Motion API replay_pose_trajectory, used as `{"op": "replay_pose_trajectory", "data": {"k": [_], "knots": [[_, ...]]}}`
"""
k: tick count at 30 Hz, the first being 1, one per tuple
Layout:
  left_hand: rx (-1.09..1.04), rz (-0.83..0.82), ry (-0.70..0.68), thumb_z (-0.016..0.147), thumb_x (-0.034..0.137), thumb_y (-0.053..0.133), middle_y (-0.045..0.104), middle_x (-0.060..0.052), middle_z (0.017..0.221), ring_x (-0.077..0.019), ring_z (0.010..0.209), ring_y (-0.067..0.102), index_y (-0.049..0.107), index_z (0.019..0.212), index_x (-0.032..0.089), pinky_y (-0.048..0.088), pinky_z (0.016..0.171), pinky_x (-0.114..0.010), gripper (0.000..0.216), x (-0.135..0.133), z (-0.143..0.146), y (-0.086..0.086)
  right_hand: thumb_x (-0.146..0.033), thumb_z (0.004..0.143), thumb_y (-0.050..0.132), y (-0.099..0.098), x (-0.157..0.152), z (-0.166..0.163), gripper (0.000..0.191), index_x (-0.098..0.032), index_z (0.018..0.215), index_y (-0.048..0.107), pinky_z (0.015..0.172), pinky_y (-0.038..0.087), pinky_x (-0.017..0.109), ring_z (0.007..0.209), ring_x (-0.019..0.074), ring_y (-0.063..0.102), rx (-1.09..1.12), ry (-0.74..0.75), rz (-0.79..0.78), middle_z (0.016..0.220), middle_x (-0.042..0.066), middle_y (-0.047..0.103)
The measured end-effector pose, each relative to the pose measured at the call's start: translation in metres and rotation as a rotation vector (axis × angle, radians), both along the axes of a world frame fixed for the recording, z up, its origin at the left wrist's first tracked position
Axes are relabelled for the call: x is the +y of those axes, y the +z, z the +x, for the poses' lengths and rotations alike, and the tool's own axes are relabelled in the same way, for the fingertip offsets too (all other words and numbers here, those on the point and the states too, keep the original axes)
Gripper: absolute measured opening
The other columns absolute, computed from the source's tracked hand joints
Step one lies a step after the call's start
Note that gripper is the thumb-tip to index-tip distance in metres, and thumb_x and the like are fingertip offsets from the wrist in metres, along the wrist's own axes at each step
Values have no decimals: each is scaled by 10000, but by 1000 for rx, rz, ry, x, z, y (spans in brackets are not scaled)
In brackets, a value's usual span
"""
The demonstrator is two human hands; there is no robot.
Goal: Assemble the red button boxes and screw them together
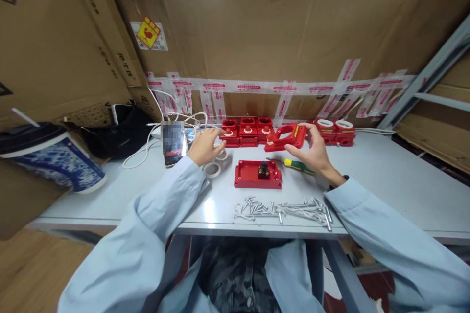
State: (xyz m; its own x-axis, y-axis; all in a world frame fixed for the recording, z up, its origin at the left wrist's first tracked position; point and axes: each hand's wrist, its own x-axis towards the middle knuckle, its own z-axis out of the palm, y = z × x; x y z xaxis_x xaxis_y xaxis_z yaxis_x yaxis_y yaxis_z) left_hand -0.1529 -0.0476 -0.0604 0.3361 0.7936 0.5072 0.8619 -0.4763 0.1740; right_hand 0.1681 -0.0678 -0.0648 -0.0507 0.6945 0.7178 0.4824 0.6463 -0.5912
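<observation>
My right hand (311,149) grips a red plastic housing (285,137) with a large opening, holding it tilted just above the grey table (385,176). My left hand (205,145) reaches forward, fingers curled over white rings (216,162) beside the row of red button units (246,132); what it holds, if anything, is hidden. A red base plate (257,175) with a small dark part on it lies flat between my hands. A screwdriver (293,164) with a yellow and green handle lies under my right hand.
Several silver screws (282,209) lie scattered near the front edge. More red units with white rings (335,131) stand at the back right. A phone (173,143), white cables and a black bag (117,133) sit at the left. Cardboard walls surround the table.
</observation>
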Motion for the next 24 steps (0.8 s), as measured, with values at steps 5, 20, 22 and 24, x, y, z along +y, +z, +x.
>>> {"op": "replay_pose_trajectory", "data": {"k": [5,20,22,24], "knots": [[115,-82,105,853,356,517,676,-117,902,-279,934,581,682,829,155,426,874,-423,261,16,-11,-11,-356,612,787,1,0,-2,570,-214,1090,510,877,492,444,974,243,615,55,14,-4,1117,80,608],[-400,59,-189,846,364,568,565,-118,1139,-236,1129,539,584,812,170,480,873,-368,197,7,1,1,-307,644,797,29,-12,-13,643,-267,1187,456,936,495,435,1010,225,630,89,232,-7,1111,56,621],[-537,14,-307,856,376,570,540,-137,1244,-245,1204,510,563,817,171,484,879,-373,209,-3,15,9,-298,634,810,36,-14,-16,708,-266,1234,435,954,487,449,1011,232,635,-9,258,-30,1099,57,641],[-620,-46,-426,865,355,571,529,-144,1297,-253,1273,469,545,803,168,441,968,-414,199,-13,32,16,-295,613,826,38,-16,-20,751,-259,1251,431,982,469,462,1050,247,624,-84,267,-30,1130,68,640]]}}
